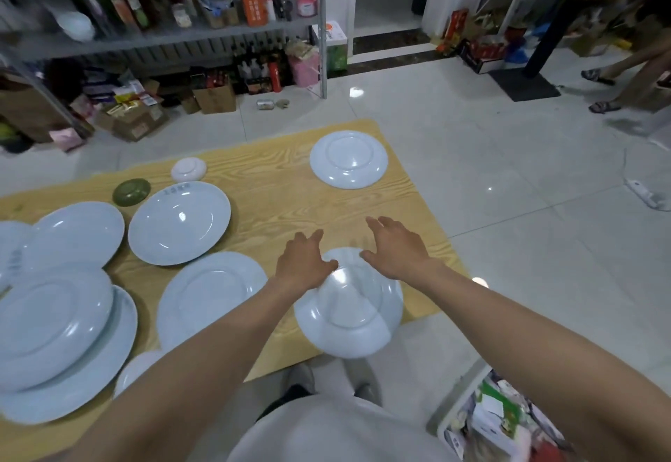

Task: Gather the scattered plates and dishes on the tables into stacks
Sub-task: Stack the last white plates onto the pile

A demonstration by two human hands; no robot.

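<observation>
Pale blue plates lie scattered on a low wooden table (276,192). An upside-down plate (350,310) sits at the near right edge, overhanging it. My left hand (303,261) and my right hand (395,249) hover open over its far rim, fingers spread, holding nothing. Another upside-down plate (348,159) lies alone at the far right corner. A plate (212,294) lies just left of my left hand, and a deep plate (179,223) beyond it. At the left, a two-plate stack (54,330) and more plates (76,232) overlap. A green saucer (131,191) and a small white dish (188,169) sit at the far side.
Metal shelves (163,32) with bottles and boxes stand beyond the table. A bin of rubbish (501,421) sits on the tiled floor at the near right. Another person's legs (624,72) and a second table stand at the far right. A power strip (644,194) lies on the floor.
</observation>
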